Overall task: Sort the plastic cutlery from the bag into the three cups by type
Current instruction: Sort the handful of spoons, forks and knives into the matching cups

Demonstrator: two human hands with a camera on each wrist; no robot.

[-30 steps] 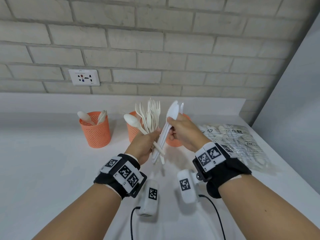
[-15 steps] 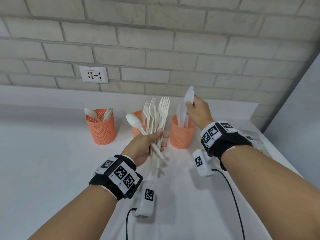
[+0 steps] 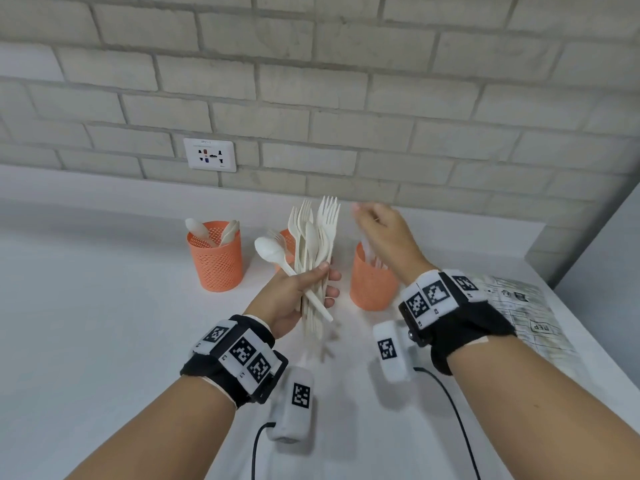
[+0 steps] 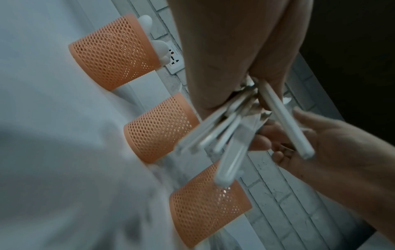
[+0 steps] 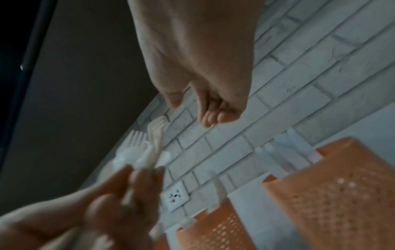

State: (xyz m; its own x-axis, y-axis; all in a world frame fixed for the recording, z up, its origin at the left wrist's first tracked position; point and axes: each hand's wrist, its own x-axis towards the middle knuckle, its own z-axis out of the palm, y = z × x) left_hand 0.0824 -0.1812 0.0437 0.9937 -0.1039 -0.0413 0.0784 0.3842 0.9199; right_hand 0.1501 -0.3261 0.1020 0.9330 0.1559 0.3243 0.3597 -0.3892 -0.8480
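My left hand [image 3: 325, 282] grips an upright bundle of white plastic forks [image 3: 317, 244] with a spoon [image 3: 273, 252] sticking out to the left; their handles [image 4: 230, 135] fan out below the fist. My right hand [image 3: 363, 216] hovers blurred above the right orange mesh cup [image 3: 372, 282], which holds knives [image 5: 288, 152]. Its fingers [image 5: 213, 116] hang loosely curled and hold nothing. The left cup [image 3: 216, 258] has spoons in it. The middle cup [image 3: 287, 244] is mostly hidden behind the bundle.
The printed plastic bag [image 3: 523, 317] lies flat at the right edge of the white counter [image 3: 104, 323]. A brick wall with a socket [image 3: 209, 154] runs behind the cups, and a grey panel [image 3: 609, 271] closes off the right side.
My right hand drew knives out of the bundle, carried them over the right cup and let them go. It is now empty and lifted, drifting left toward the bundle.
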